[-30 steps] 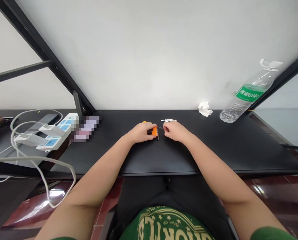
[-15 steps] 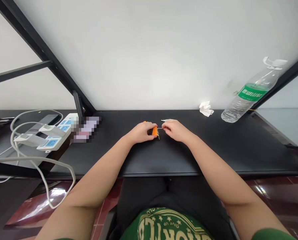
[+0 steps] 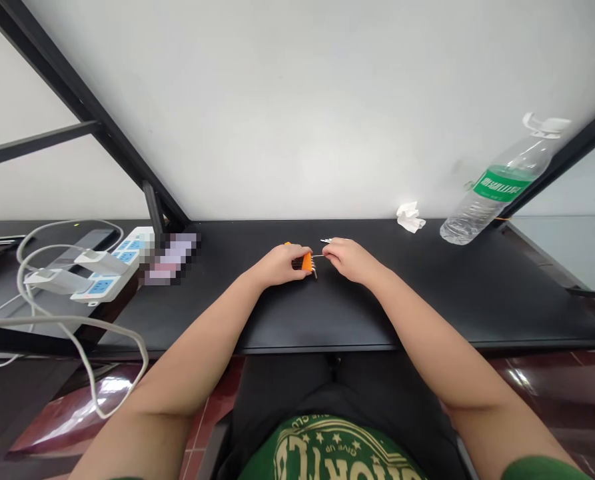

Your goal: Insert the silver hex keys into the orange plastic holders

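Note:
My left hand (image 3: 278, 265) is closed around an orange hex key holder (image 3: 307, 262), which it keeps just over the black tabletop. Several bent metal keys stick out of the holder's right side. From the right, my right hand (image 3: 351, 260) pinches a thin metal hex key (image 3: 318, 256). That key's left end reaches the holder; whether it sits in a slot is too small to tell. Loose metal keys (image 3: 326, 241) lie just beyond my right hand, partly hidden by it.
A crumpled tissue (image 3: 410, 217) and a large water bottle (image 3: 492, 193) stand at the back right. To the left are a power strip (image 3: 112, 267) with plugged-in chargers, looping white cables (image 3: 84, 363), a phone (image 3: 97, 240) and a pixelated item (image 3: 172, 259). Black frame bars flank the table.
Both hands keep almost the same place and grip. The view has shifted very slightly; no clear movement of the hex key shows.

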Motion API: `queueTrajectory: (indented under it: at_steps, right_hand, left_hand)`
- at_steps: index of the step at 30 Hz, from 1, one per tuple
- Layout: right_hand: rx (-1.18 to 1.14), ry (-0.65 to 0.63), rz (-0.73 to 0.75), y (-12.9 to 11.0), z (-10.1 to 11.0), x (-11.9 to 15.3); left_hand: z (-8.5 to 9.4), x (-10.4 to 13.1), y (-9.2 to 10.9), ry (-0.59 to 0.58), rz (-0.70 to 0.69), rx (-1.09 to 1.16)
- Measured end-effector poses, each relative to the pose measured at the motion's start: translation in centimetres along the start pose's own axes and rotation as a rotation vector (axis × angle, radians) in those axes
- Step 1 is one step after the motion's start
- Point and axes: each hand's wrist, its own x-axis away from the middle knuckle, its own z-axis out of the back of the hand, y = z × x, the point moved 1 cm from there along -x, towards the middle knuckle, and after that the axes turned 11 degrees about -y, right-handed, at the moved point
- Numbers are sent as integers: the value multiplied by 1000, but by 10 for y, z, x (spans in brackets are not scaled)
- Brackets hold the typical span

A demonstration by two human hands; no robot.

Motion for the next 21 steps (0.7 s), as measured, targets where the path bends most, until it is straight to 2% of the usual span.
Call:
queueTrajectory:
  at_steps: [6,21]
  right_hand:
    - [7,16,34,-3,-2,0]
    - [-42,56,53,-5,2,1]
  left_hand:
    - [2,0,6,-8,-25,28]
    - [4,2,5,-14,-1,53]
